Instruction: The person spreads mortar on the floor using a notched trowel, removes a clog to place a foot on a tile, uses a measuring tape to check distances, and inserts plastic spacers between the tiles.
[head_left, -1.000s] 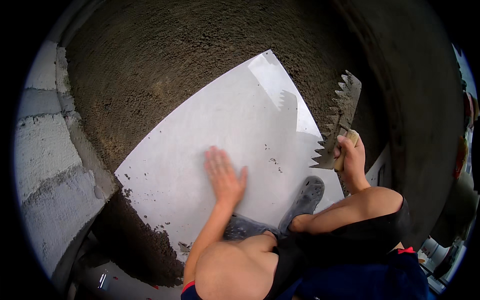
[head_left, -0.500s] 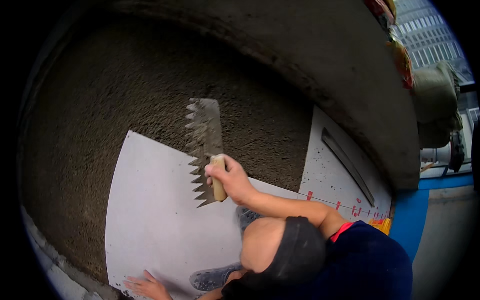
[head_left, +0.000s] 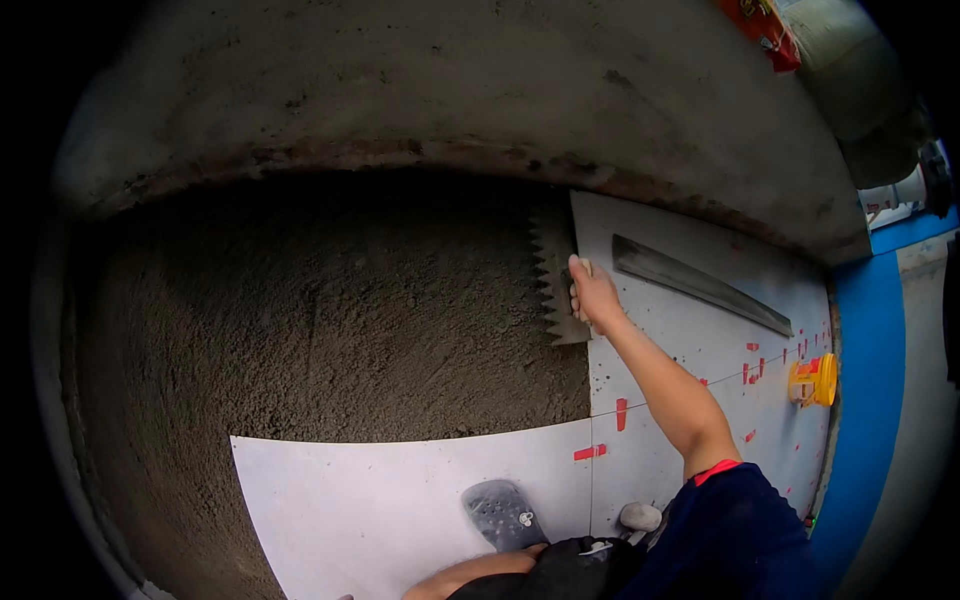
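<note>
My right hand (head_left: 594, 294) is closed around the wooden handle of a notched trowel (head_left: 562, 297), a flat metal blade with large pointed teeth along its left edge. The blade lies at the right side of the dark, grainy mortar bed (head_left: 380, 330), against the edge of a laid white tile (head_left: 650, 345). Across the front spreads another large white tile (head_left: 400, 490), and my shoe (head_left: 503, 512) rests on it. My left hand is out of sight.
A long dark metal straightedge (head_left: 700, 285) lies on the right-hand tile. Red tile spacers (head_left: 622, 414) sit along the joints. A yellow bucket (head_left: 822, 380) stands near the blue strip (head_left: 870, 370) at right. A round-headed mallet (head_left: 640, 516) is by my leg. A rough wall (head_left: 480, 90) bounds the back.
My right hand has carried the trowel right, from over the front tile to the right-hand tile's edge. The left hand, flat on the front tile before, has left view. The view has shifted.
</note>
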